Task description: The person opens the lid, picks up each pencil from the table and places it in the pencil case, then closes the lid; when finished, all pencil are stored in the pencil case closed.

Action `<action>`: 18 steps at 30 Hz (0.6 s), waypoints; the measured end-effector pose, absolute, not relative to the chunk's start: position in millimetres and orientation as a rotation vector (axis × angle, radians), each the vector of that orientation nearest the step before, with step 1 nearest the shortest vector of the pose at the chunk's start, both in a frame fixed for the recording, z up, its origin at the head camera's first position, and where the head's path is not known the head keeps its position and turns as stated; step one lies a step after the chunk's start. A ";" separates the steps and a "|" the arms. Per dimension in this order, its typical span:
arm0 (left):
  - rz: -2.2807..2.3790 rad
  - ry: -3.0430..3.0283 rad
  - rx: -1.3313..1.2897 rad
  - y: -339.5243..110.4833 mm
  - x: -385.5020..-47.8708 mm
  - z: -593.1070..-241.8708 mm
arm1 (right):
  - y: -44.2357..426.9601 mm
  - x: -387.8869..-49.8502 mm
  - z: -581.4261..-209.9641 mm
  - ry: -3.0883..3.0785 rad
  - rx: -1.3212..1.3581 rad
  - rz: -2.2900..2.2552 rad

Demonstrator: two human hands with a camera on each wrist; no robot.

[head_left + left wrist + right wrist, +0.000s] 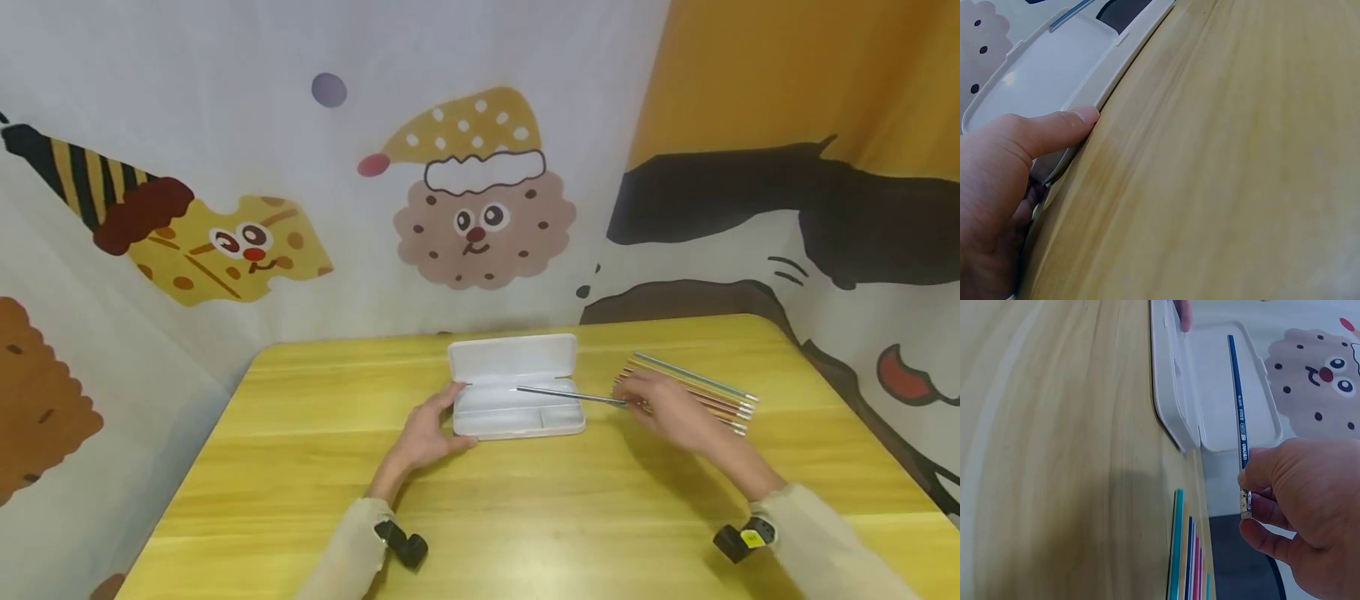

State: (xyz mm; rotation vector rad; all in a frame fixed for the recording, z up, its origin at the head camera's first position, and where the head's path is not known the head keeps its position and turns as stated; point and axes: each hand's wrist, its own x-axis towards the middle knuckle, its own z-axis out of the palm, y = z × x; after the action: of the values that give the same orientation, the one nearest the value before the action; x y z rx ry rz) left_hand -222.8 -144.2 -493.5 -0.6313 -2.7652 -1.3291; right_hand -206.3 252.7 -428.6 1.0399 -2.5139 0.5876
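A white pencil case [498, 423] lies with its lid raised at the back, a small divided compartment at its right. My left hand [426, 435] grips its left end, thumb along the front edge, as the left wrist view shows at the case's wall [1079, 87]. Between thumb and fingers my right hand [671, 410] pinches a dark blue pencil [1239, 412] near its eraser end. The pencil [562, 393] is held above the case, its far end over the interior. Beneath and beside the right hand [1310, 512] several pencils [697, 377] lie on the table.
The yellow wood-grain table [510, 517] carries the case near its back edge. The loose pencils [1176, 550] lie side by side, right of the case. Behind the table hangs a patterned cloth [480, 50] with cartoon figures.
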 end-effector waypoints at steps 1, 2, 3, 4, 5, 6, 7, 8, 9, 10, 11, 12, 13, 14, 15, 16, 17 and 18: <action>-1.315 -2.779 -0.627 -145.2 -222.8 -493.2 | 249.7 -208.0 -429.0 -2.512 1.049 0.590; -1.302 -2.790 -0.624 -146.0 -222.6 -492.8 | 246.8 -209.6 -429.3 -2.511 1.055 0.593; -1.284 -2.799 -0.621 -146.8 -222.5 -492.7 | 244.1 -211.1 -429.6 -2.509 1.060 0.591; -1.275 -2.803 -0.619 -146.3 -222.3 -492.7 | 242.4 -212.0 -429.7 -2.507 1.062 0.589; -1.263 -2.806 -0.616 -146.0 -222.1 -492.9 | 240.7 -213.0 -429.7 -2.505 1.065 0.591; -1.260 -2.805 -0.610 -145.8 -222.0 -493.0 | 239.0 -214.2 -429.7 -2.503 1.071 0.591; -1.266 -2.809 -0.599 -145.6 -221.7 -493.0 | 237.2 -215.3 -429.4 -2.500 1.075 0.591; -1.269 -2.806 -0.595 -145.5 -221.5 -493.1 | 235.3 -216.5 -429.2 -2.500 1.079 0.590; -1.271 -2.805 -0.591 -145.5 -221.4 -493.2 | 233.8 -217.7 -429.1 -2.502 1.082 0.588; -1.272 -2.802 -0.589 -145.5 -221.1 -493.1 | 232.4 -219.0 -429.2 -2.506 1.083 0.590; -1.272 -2.801 -0.590 -145.6 -221.0 -493.3 | 230.9 -220.3 -429.3 -2.509 1.085 0.589; -1.270 -2.801 -0.591 -145.6 -221.1 -493.5 | 229.4 -221.4 -429.4 -2.511 1.088 0.588; -1.262 -2.803 -0.590 -145.6 -221.1 -493.6 | 227.9 -222.6 -429.9 -2.511 1.093 0.587; -1.260 -2.804 -0.587 -145.6 -221.1 -493.7 | 226.7 -223.9 -430.6 -2.510 1.100 0.588; -1.260 -2.805 -0.585 -145.5 -221.1 -493.8 | 225.3 -225.0 -431.2 -2.505 1.109 0.588; -1.255 -2.809 -0.583 -145.3 -221.2 -493.9 | 223.7 -226.0 -431.7 -2.499 1.120 0.588; -1.258 -2.811 -0.581 -145.2 -221.3 -494.0 | 222.1 -226.9 -432.2 -2.495 1.132 0.586; -1.260 -2.811 -0.580 -144.9 -221.4 -494.4 | 220.5 -227.7 -432.6 -2.491 1.142 0.583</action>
State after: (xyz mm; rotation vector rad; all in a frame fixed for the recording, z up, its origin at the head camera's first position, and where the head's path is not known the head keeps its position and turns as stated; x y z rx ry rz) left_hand -221.4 -144.9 -494.4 -0.5800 -2.8114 -1.2601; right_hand -227.7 220.5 -432.6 1.1422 -2.4909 0.5832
